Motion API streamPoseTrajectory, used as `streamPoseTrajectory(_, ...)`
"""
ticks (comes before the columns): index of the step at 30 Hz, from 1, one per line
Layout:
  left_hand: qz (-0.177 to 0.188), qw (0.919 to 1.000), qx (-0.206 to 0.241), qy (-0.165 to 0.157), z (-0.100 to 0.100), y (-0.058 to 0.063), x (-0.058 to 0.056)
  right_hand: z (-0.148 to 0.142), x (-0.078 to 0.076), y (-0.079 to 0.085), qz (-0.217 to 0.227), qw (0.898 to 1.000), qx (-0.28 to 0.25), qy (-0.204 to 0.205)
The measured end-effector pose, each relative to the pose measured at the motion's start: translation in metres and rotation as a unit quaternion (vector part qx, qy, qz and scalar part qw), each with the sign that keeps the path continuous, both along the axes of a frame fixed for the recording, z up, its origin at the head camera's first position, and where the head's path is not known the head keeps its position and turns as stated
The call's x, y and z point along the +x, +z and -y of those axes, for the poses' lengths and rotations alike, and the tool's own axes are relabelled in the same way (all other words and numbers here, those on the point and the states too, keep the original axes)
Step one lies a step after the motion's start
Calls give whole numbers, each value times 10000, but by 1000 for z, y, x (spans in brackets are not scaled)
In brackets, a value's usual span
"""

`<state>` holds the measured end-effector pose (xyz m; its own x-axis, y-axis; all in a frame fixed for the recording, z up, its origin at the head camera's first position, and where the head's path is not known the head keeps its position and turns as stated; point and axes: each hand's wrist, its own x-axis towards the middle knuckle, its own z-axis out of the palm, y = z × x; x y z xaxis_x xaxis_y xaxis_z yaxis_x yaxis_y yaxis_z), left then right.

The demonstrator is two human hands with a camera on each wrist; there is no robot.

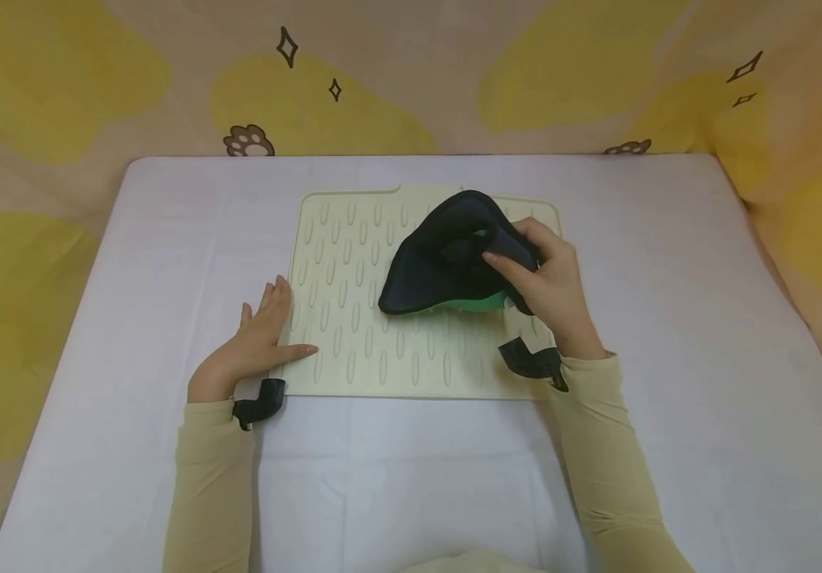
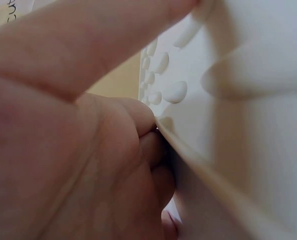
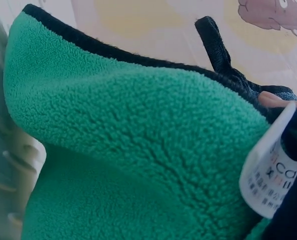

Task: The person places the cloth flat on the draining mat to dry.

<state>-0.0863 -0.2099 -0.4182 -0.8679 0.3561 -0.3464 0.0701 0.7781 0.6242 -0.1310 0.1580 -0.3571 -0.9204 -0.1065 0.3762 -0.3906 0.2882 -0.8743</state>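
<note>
A cleaning cloth [image 1: 439,270], dark navy on one face and fluffy green on the other, is gripped at its right side by my right hand [image 1: 557,282]. The bunched cloth covers part of a cream ribbed mat [image 1: 353,350]. Close up in the right wrist view, the green pile of the cloth [image 3: 128,120] shows with a dark edging, a hanging loop [image 3: 212,42] and a white printed label [image 3: 268,170]. My left hand [image 1: 253,342] rests at the mat's left edge, fingers straight and thumb over the mat; in the left wrist view the fingertips are partly hidden.
The mat lies on a table with a white cover [image 1: 411,469]. Behind it hangs a yellow and beige patterned fabric [image 1: 396,72]. Each wrist carries a black camera mount, one at the left wrist [image 1: 260,403] and one at the right wrist [image 1: 528,360].
</note>
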Motion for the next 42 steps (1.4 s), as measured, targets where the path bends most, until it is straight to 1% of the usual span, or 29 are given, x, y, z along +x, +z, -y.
streamPoseTrajectory(4, 18, 10000, -19, 17, 0, 0, 0, 3, 2, 1, -41, 10000, 17, 14)
streamPoseTrajectory(11, -8, 10000, -48, 10, 1, -1, -1, 7, 3, 0, -112, 9997, -73, 205)
streamPoseTrajectory(16, 12, 10000, -50, 29, 0, 0, -1, 8, 3, 0, -120, 9995, -110, 263)
streamPoseTrajectory(23, -81, 9999, 58, 64, -2, 2, 0, 9, 2, -3, -191, 9995, 28, 251)
streamPoseTrajectory(31, -76, 9997, 209, 88, -3, 6, 2, 9, 2, -3, -269, 9993, 116, 220)
streamPoseTrajectory(36, -84, 9997, 219, 95, -4, 7, 2, 9, 2, -3, -519, 9985, 90, 169)
streamPoseTrajectory(39, -113, 9997, 200, 79, -3, 6, 2, 10, 1, -5, -616, 9970, 288, 369)
streamPoseTrajectory(41, -146, 9997, 196, 56, -3, 6, 1, 10, 0, -7, -460, 9946, 676, 641)
streamPoseTrajectory(42, -157, 9997, 189, 41, -3, 5, 1, 10, -1, -9, -338, 9917, 936, 814)
